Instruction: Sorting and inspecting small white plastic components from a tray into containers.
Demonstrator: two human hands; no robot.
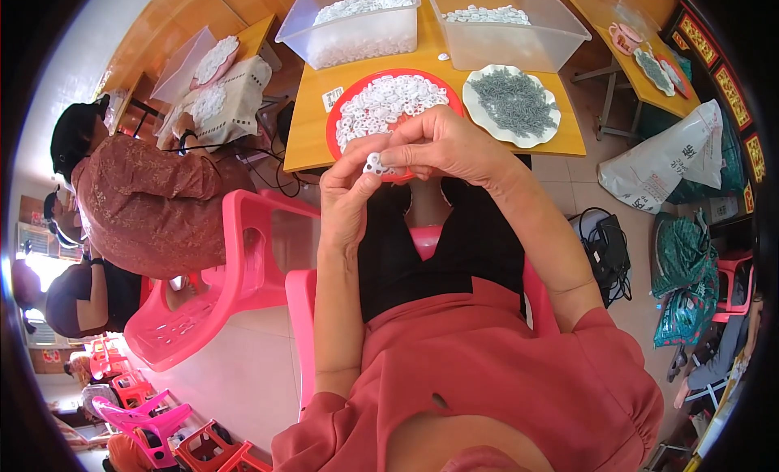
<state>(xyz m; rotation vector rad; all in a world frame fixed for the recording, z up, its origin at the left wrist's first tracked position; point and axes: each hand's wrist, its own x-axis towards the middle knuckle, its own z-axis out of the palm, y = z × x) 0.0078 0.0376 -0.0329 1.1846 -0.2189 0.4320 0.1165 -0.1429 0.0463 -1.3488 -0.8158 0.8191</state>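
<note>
**Pinching one small white piece above the red plate**

Holding a small white plastic piece (373, 164) between both hands, you worked just in front of the red plate (334, 125), at its near rim. Your left hand (347, 198) had its thumb and forefinger closed on the piece from below, the other fingers curled loosely behind. Your right hand (442, 145) came over from the other side, its fingertips pressed together on the same piece, so both hands pinched it at once. Whether anything was being pushed into the piece, I could not tell; it was too small in the picture.

The red plate was heaped with white pieces (381, 103) of the same kind. Just to the right of it sat a white scalloped plate (555, 115) carrying a pile of small grey parts (511, 101). Beyond the red plate stood two clear plastic tubs: the left tub (349, 35) held a deep layer of white pieces, and the right tub (519, 40) held only a thin layer at its far side. All of this rested on a yellow table (312, 123).

Judging by that, you were somewhere in the middle of the work: the red plate and the grey pile were both well stocked, so plenty remained to handle.

To the left of the red plate, well apart, another person in a patterned brown top (154, 204) sat by a pink plastic chair (211, 301).
</note>
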